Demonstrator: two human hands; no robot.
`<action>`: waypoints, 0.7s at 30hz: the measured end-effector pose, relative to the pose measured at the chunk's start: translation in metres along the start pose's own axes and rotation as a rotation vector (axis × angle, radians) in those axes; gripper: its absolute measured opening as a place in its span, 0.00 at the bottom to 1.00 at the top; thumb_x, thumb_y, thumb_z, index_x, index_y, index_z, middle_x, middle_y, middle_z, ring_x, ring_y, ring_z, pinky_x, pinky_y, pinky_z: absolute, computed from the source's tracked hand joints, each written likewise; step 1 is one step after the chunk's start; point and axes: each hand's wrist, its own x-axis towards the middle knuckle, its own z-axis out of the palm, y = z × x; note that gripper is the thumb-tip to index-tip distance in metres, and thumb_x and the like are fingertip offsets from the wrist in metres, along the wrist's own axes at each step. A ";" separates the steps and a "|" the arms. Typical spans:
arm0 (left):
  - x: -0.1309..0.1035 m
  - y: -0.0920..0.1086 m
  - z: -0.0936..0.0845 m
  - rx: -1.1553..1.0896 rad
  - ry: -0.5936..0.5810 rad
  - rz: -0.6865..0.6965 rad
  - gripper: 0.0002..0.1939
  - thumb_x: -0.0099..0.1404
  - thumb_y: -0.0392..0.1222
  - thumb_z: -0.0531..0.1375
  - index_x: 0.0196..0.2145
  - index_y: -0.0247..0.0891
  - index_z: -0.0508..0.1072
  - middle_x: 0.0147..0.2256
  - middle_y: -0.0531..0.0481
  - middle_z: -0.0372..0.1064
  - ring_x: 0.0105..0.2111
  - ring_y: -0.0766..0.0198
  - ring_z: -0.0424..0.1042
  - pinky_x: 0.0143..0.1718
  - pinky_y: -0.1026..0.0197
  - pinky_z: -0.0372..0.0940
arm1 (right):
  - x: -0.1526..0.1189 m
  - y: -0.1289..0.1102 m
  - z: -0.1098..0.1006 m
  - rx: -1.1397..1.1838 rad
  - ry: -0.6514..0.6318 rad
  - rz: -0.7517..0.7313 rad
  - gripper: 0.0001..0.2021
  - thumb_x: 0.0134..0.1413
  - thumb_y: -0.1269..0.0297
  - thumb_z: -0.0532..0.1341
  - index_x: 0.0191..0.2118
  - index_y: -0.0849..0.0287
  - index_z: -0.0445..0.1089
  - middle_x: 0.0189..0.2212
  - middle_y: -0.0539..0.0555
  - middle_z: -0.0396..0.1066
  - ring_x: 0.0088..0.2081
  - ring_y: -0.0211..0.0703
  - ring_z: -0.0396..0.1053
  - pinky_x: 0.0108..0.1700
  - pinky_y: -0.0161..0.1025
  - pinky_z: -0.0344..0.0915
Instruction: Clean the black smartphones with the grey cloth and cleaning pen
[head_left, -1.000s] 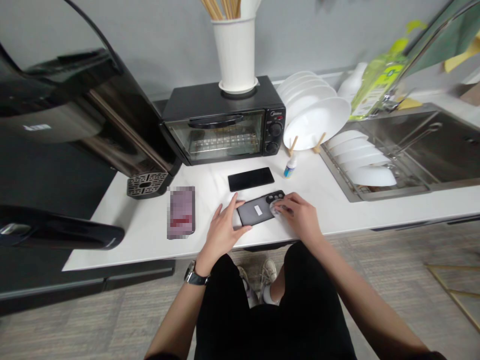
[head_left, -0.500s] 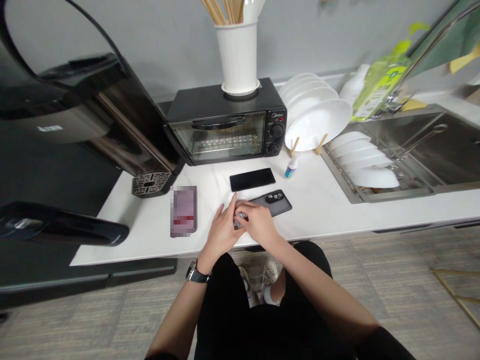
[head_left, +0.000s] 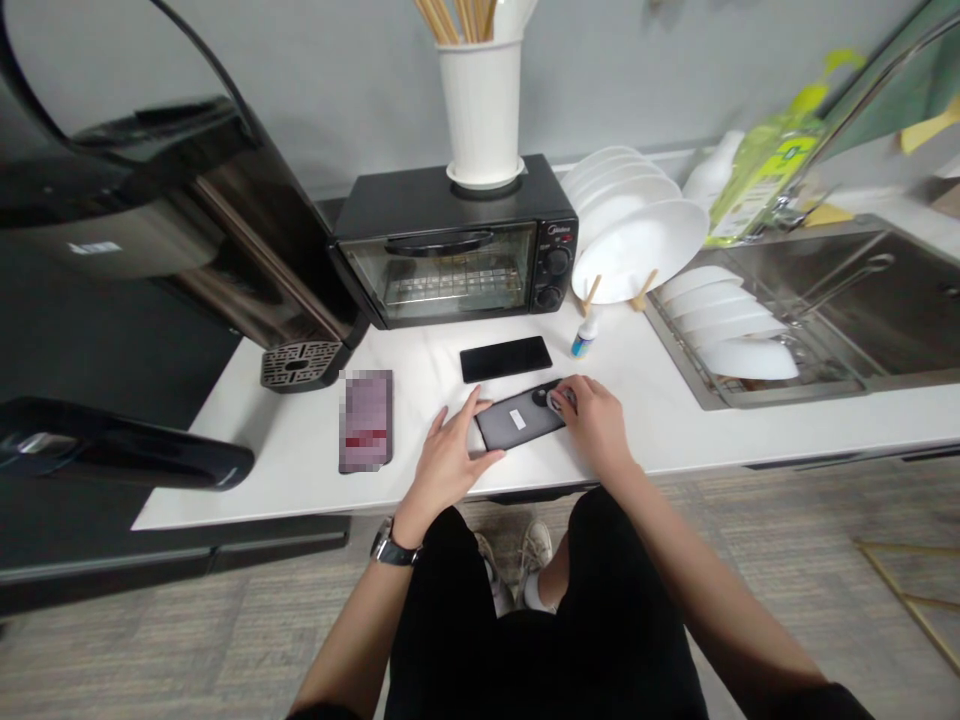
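Observation:
A grey phone (head_left: pixel 504 430) lies back up on the white counter, slightly tilted, with a small white label and a dark camera bump. At its left end, my left hand (head_left: pixel 448 455) has thumb and fingers around the end, at the lower and upper edges. My right hand (head_left: pixel 596 420) is over the right end, fingertips pinched on a small whitish, round-looking thing (head_left: pixel 559 400) at the camera bump. Its kind is unclear, being partly covered by the fingers. Just behind lies a black phone-like slab (head_left: pixel 506 360).
A small white-and-blue bottle (head_left: pixel 583 337) stands behind the right hand. A pixelated purple item (head_left: pixel 367 420) lies to the left. Further back are a toaster oven (head_left: pixel 457 200), upright plates (head_left: pixel 637 245) and a coffee-machine-like appliance (head_left: pixel 247 220). The sink (head_left: pixel 870 290) is at right.
My right hand has moved right, away from the left hand, to the camera end of the phone, carrying the small thing. More of the phone's back and its label now show.

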 end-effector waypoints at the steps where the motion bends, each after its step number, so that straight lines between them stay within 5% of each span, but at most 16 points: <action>1: 0.000 -0.001 0.001 0.001 0.001 0.000 0.51 0.69 0.46 0.66 0.76 0.52 0.37 0.68 0.47 0.66 0.69 0.53 0.65 0.75 0.40 0.41 | 0.004 -0.012 0.007 -0.018 -0.004 0.008 0.06 0.70 0.64 0.59 0.41 0.57 0.73 0.37 0.58 0.77 0.39 0.51 0.72 0.42 0.42 0.64; 6: 0.000 -0.007 0.004 0.032 0.011 0.007 0.52 0.68 0.43 0.65 0.77 0.48 0.35 0.67 0.45 0.68 0.66 0.53 0.68 0.75 0.40 0.44 | 0.000 -0.083 0.036 0.040 -0.170 -0.149 0.03 0.69 0.67 0.62 0.42 0.57 0.73 0.39 0.57 0.77 0.42 0.49 0.73 0.44 0.41 0.64; 9: 0.000 -0.008 0.005 0.034 0.015 0.002 0.53 0.67 0.40 0.64 0.77 0.47 0.33 0.66 0.44 0.69 0.63 0.53 0.72 0.75 0.40 0.45 | -0.013 -0.100 0.036 0.168 -0.273 -0.231 0.01 0.68 0.67 0.64 0.42 0.55 0.74 0.43 0.54 0.78 0.44 0.47 0.74 0.46 0.40 0.65; 12: 0.000 -0.006 0.003 0.002 0.002 0.017 0.53 0.68 0.43 0.65 0.77 0.50 0.33 0.68 0.46 0.66 0.67 0.53 0.68 0.75 0.40 0.44 | -0.024 -0.079 0.023 0.248 -0.283 -0.267 0.02 0.67 0.65 0.66 0.40 0.53 0.75 0.41 0.52 0.79 0.44 0.47 0.73 0.47 0.41 0.65; 18: 0.000 -0.003 0.001 -0.014 -0.004 0.001 0.53 0.68 0.47 0.67 0.76 0.53 0.35 0.68 0.48 0.66 0.69 0.53 0.64 0.75 0.41 0.41 | -0.018 0.005 -0.009 0.139 -0.086 -0.111 0.03 0.68 0.64 0.64 0.40 0.54 0.76 0.39 0.55 0.78 0.44 0.51 0.72 0.46 0.43 0.66; 21: 0.000 -0.001 0.000 -0.013 0.001 0.001 0.52 0.69 0.47 0.67 0.76 0.54 0.36 0.68 0.48 0.66 0.69 0.54 0.64 0.76 0.41 0.40 | -0.005 0.016 -0.008 0.046 0.002 -0.017 0.04 0.69 0.64 0.62 0.42 0.55 0.74 0.39 0.57 0.77 0.42 0.52 0.72 0.44 0.43 0.65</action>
